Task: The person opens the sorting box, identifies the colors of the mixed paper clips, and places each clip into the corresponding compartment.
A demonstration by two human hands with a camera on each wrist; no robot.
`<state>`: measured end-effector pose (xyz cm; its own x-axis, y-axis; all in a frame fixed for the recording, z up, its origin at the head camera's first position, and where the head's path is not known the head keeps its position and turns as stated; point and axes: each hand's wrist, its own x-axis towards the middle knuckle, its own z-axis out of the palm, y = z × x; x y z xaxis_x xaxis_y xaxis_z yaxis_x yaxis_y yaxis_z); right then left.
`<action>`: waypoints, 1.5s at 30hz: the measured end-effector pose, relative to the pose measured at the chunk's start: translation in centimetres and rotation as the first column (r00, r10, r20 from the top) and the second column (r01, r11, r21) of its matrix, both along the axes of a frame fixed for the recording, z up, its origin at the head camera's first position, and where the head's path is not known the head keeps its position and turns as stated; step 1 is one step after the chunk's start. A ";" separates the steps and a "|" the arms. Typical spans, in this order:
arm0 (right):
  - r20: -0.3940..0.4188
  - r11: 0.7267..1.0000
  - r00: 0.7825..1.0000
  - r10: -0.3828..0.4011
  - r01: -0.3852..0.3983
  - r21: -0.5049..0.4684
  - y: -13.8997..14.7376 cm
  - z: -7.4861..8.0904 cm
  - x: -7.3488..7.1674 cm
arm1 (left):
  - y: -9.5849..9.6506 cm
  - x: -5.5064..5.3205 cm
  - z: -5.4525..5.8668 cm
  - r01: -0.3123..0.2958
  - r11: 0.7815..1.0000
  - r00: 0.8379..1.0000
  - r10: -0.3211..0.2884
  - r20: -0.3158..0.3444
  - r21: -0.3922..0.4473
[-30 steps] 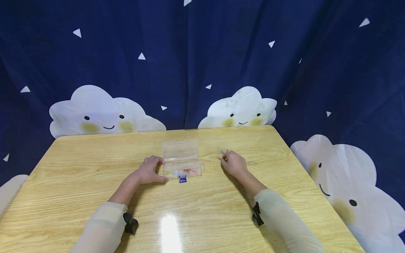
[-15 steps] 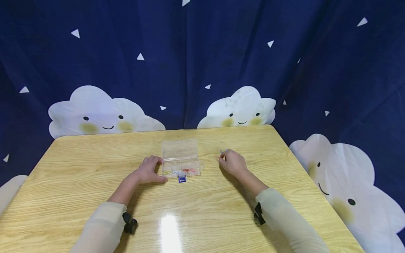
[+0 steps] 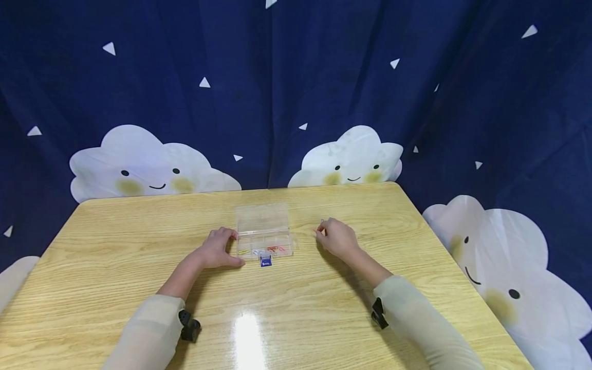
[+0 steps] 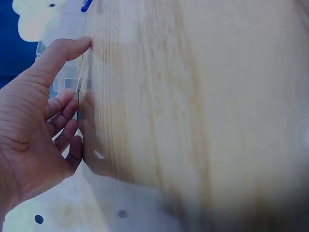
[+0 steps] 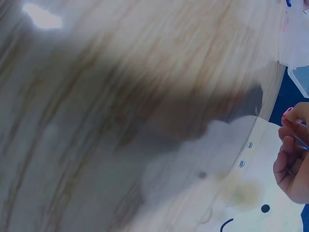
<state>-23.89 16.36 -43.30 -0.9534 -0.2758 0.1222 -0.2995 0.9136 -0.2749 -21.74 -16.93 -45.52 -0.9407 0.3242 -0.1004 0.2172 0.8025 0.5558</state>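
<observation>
A clear plastic box (image 3: 263,239) with compartments stands on the table, its lid (image 3: 261,218) swung up at the back. Yellow, white, red and pink paper clips (image 3: 273,248) lie in its front compartments. My left hand (image 3: 216,250) holds the box at its left end, the thumb at the front corner and the fingertips by the left side. To the right of the box, my right hand (image 3: 339,238) pinches a pink paper clip (image 5: 288,113) between thumb and forefinger. Blue paper clips (image 5: 242,164) lie on the table just beyond this hand, partly hidden by it in the head view.
A blue latch (image 3: 265,261) hangs at the front of the box. The wooden table (image 3: 296,308) ends at the back against a dark blue curtain (image 3: 273,92) with cloud faces. A black wrist camera (image 3: 189,326) sits on the left sleeve.
My right hand has shifted slightly left toward the box, and it covers more of the blue paper clips. The left hand and the box have stayed in place.
</observation>
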 end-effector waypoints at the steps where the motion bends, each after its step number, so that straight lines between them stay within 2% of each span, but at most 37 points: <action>1: 0.000 1.000 1.000 0.002 -0.002 -0.003 -0.1 0.1 0.1 | 0.0 0.0 0.0 0.001 1.000 1.000 -0.001 -0.003 0.000; 24: -0.035 0.998 0.998 0.057 -0.058 -0.022 -2.6 0.7 1.1 | -0.1 0.1 -0.3 0.009 1.000 1.000 -0.009 -0.016 -0.018; 32: -0.078 0.995 0.992 0.095 -0.095 -0.006 -3.4 0.3 1.4 | 0.0 0.1 -0.2 0.001 1.000 1.000 -0.001 -0.017 -0.010; 42: -0.072 0.991 0.989 0.132 -0.133 -0.011 -4.3 0.6 1.7 | 0.0 0.3 0.2 0.007 1.000 1.000 -0.007 0.002 0.000; 45: -0.093 0.990 0.986 0.139 -0.140 -0.003 -4.6 0.6 1.6 | 0.0 0.2 0.2 0.003 1.000 1.000 -0.003 0.003 0.002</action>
